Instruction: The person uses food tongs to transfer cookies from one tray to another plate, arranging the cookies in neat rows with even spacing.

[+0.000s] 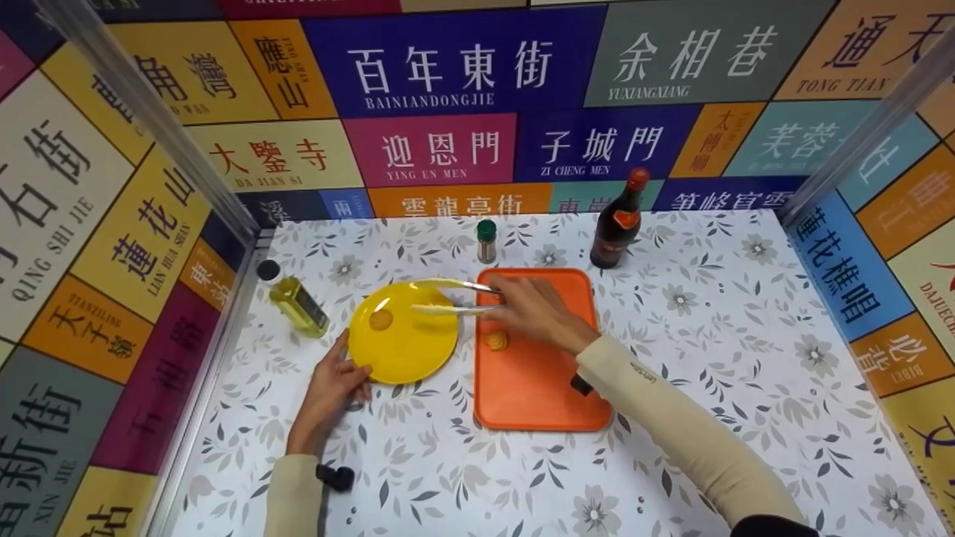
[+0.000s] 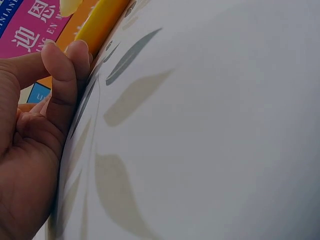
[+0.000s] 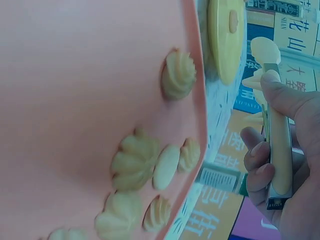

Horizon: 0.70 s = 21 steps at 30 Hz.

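Observation:
My right hand [image 1: 526, 307] grips a pair of metal tongs [image 1: 438, 309] with cream tips, reaching left over the yellow plate [image 1: 406, 350]. The tips stand apart with nothing between them. One round cookie [image 1: 380, 321] lies on the plate's left part. At the plate's lower left rim, my left hand [image 1: 339, 377] holds the edge, thumb at the front and fingers along the side. Under my right wrist is an orange tray [image 1: 537, 403]. A swirled cookie [image 3: 179, 75] sits near its edge, with several other cookies [image 3: 134, 160] further along, mostly hidden by my hand in the head view.
An oil bottle [image 1: 298, 306] stands left of the plate. Behind the tray are a green-capped spice jar [image 1: 486, 242] and a dark red-capped bottle [image 1: 617, 227]. Printed panels [image 1: 448, 74] wall in the table [image 1: 709, 358] at the back and sides.

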{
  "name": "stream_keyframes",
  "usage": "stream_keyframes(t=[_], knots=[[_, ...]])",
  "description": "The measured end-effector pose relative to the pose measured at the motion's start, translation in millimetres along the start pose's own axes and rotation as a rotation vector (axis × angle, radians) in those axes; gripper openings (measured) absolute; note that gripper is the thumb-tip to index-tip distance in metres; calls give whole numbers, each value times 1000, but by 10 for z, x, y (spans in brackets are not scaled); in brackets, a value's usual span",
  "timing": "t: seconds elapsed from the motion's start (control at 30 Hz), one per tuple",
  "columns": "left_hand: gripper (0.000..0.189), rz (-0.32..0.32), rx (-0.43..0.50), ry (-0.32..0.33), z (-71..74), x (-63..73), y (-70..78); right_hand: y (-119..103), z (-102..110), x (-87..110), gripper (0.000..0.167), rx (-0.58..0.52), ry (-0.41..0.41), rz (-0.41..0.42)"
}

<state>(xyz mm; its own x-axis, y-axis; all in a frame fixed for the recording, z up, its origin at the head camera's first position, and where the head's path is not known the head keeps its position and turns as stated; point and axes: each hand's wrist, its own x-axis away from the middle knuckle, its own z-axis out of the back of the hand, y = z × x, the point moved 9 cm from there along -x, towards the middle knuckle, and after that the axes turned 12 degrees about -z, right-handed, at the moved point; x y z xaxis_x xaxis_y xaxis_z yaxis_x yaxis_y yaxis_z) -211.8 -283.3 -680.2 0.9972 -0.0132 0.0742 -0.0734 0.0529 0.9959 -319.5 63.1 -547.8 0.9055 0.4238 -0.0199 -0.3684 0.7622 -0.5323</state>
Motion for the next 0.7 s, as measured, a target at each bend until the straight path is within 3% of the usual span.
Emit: stream_keyframes(t=[0.23,0.5,0.7], knots=[[92,-43,18,-7,0,0,28,145,149,123,28,7,11,-46],[92,-17,17,-6,8,10,12,286,264,247,32,-35,30,-55],[91,-12,25,-11,-4,5,24,478,357,352,33,-5,72,-93]])
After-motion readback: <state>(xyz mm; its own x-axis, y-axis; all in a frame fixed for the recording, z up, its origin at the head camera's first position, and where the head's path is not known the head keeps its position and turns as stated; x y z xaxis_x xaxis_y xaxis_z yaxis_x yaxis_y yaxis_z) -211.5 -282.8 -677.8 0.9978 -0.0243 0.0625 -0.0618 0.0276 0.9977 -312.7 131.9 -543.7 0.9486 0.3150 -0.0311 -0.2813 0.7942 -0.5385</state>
